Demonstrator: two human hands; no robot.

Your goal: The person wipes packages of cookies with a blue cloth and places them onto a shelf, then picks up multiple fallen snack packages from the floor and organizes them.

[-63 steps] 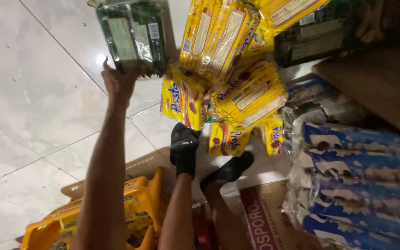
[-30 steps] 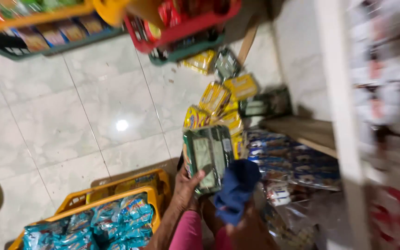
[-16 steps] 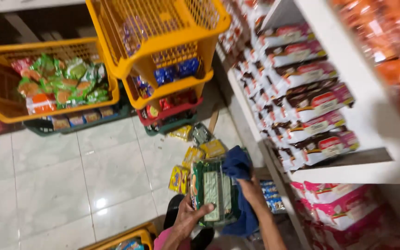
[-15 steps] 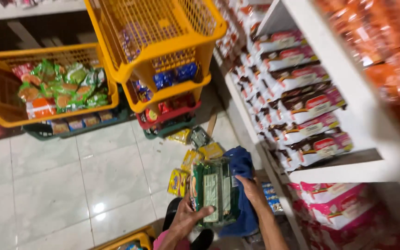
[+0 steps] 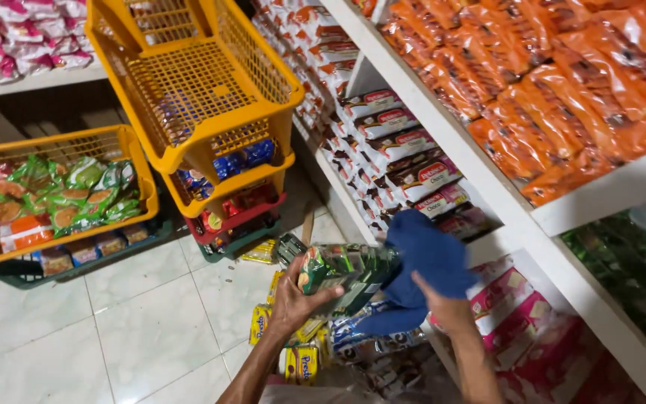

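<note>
The left hand (image 5: 293, 298) is wrapped around one end of a green pack of snacks (image 5: 342, 271), with the thumb on top and the fingers under it. The pack is up in the air, lying on its side, above the floor and close to the front edge of the low shelf. The right hand (image 5: 443, 308) is shut on a blue cloth (image 5: 424, 265), and the cloth is pressed against the other end of the pack.

Under the hands, yellow packs (image 5: 293, 352) lie on the white tile floor (image 5: 99, 329). To the left stands a stack of baskets, with a yellow basket (image 5: 188, 82) on top. Another yellow basket (image 5: 54, 194) near the left edge holds green bags. On the right, the white shelf (image 5: 562, 217) holds orange packs (image 5: 555, 82).
</note>
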